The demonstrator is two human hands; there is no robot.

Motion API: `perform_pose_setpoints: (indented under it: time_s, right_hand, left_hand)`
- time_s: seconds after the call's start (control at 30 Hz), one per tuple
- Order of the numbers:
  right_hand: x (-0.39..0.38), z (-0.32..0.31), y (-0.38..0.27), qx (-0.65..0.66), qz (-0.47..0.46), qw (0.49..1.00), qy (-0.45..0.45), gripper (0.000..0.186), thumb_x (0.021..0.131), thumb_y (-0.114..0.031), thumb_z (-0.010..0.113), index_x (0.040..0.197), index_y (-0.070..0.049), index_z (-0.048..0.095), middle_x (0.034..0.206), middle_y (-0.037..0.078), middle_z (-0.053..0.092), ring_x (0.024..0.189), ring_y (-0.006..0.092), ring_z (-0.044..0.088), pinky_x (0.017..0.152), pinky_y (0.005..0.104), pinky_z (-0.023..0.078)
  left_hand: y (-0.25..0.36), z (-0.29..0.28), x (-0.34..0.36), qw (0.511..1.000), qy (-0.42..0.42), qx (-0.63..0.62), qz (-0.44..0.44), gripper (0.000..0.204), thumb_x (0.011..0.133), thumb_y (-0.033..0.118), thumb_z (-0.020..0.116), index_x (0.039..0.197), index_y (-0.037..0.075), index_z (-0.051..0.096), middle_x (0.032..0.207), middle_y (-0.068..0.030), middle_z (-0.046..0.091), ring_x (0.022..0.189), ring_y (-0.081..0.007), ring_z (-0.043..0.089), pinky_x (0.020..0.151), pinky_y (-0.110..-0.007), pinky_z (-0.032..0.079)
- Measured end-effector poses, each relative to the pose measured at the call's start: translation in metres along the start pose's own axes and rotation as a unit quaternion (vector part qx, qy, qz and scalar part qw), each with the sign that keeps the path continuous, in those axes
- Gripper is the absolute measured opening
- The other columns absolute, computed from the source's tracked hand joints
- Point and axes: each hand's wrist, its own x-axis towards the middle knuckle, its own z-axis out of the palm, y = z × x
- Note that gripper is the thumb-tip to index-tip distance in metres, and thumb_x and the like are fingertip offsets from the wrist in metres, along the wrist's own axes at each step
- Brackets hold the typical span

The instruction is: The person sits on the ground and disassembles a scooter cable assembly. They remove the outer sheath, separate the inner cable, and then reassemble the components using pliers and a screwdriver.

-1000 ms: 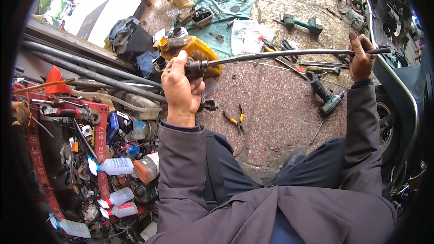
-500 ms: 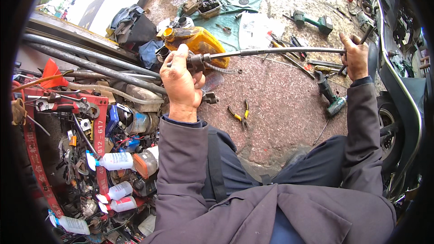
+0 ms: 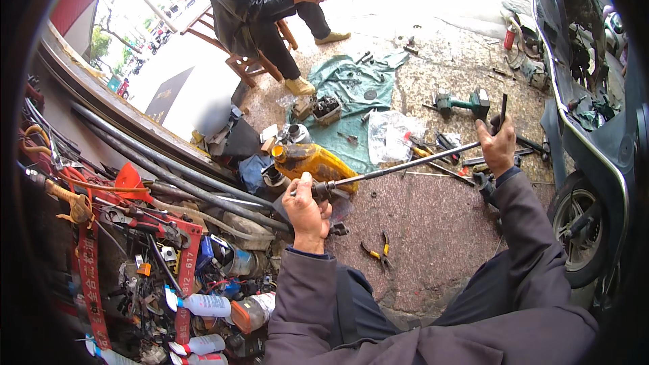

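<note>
My left hand (image 3: pixel 307 211) is closed round a dark metal fitting (image 3: pixel 323 190) at one end of a long, thin dark rod or cable (image 3: pixel 389 169). The rod runs up to the right to my right hand (image 3: pixel 498 145), which is closed on its far end, where a short dark piece stands up above my fingers. Below the rod, yellow-handled pliers (image 3: pixel 378 255) lie open on the reddish floor (image 3: pixel 426 236). Behind it are a stained yellow jug (image 3: pixel 311 164) and a clear plastic bag (image 3: pixel 392 132).
A person (image 3: pixel 263 7) sits on a wooden stool behind a green cloth (image 3: pixel 351 84) bearing parts. A cordless tool (image 3: pixel 460 105) lies nearby. Pipes (image 3: pixel 169 162) and cluttered parts with spray bottles (image 3: pixel 206 304) fill the left; a vehicle with exposed innards (image 3: pixel 585 128) stands right.
My view has tilted up, bringing the seated person into the picture. Both hands appear lower. The right end of the rod has shifted from lying sideways to having a piece pointing upward.
</note>
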Motion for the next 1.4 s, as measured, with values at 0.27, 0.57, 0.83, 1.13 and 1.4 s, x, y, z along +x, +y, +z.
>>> perform_pose_setpoints:
  time_s: [0.27,0.57,0.83,1.13,1.4]
  right_hand:
    - [0.012,-0.012,0.015,-0.081,0.103,0.973,-0.190,0.042,0.080,-0.028,0.072,0.099,0.005,0.056,0.091,0.026,0.065,0.088,0.0401,0.065,0.079,0.0435,0.051]
    - [0.001,-0.009,0.013,-0.044,-0.022,0.986,-0.157,0.079,0.088,-0.041,0.064,0.139,0.009,0.031,0.112,0.031,0.061,0.106,0.0389,0.061,0.095,0.0416,0.047]
    - [0.000,-0.007,0.029,-0.185,0.014,0.923,-0.338,0.071,0.090,-0.045,0.060,0.135,0.007,0.042,0.130,0.028,0.052,0.121,0.0397,0.051,0.104,0.0398,0.039]
    - [0.018,-0.043,0.031,0.127,0.251,0.824,-0.491,0.056,0.096,-0.027,0.052,0.140,0.005,0.037,0.119,0.021,0.058,0.075,0.0214,0.069,0.050,0.0287,0.054]
    - [0.031,-0.060,0.059,0.464,0.197,0.736,-0.452,0.062,0.084,-0.003,0.058,0.143,-0.001,0.037,0.135,0.023,0.049,0.105,0.0266,0.063,0.070,0.0263,0.060]
  left_hand:
    - [-0.004,0.007,-0.007,0.999,-0.007,-0.028,0.037,0.028,0.093,0.021,0.058,0.069,0.011,0.047,0.055,0.0015,0.046,0.035,-0.0078,0.035,0.030,-0.023,0.026]
    - [-0.004,0.012,-0.003,0.998,0.049,0.026,0.021,0.024,0.094,0.027,0.053,0.075,0.013,0.047,0.058,-0.0003,0.046,0.034,-0.0088,0.033,0.030,-0.023,0.023]
    - [-0.012,0.009,-0.004,0.999,-0.004,0.010,0.045,0.017,0.092,0.023,0.059,0.080,0.012,0.052,0.062,-0.0004,0.051,0.035,-0.0080,0.036,0.031,-0.022,0.024]
    - [-0.014,0.006,0.006,1.000,0.007,0.019,-0.020,0.018,0.093,0.025,0.057,0.083,0.012,0.051,0.063,-0.0009,0.050,0.036,-0.0079,0.032,0.033,-0.022,0.025]
    - [-0.011,-0.004,0.019,0.994,-0.023,-0.055,-0.096,0.016,0.094,0.028,0.054,0.085,0.014,0.052,0.065,0.0010,0.053,0.038,-0.0078,0.030,0.036,-0.023,0.022]
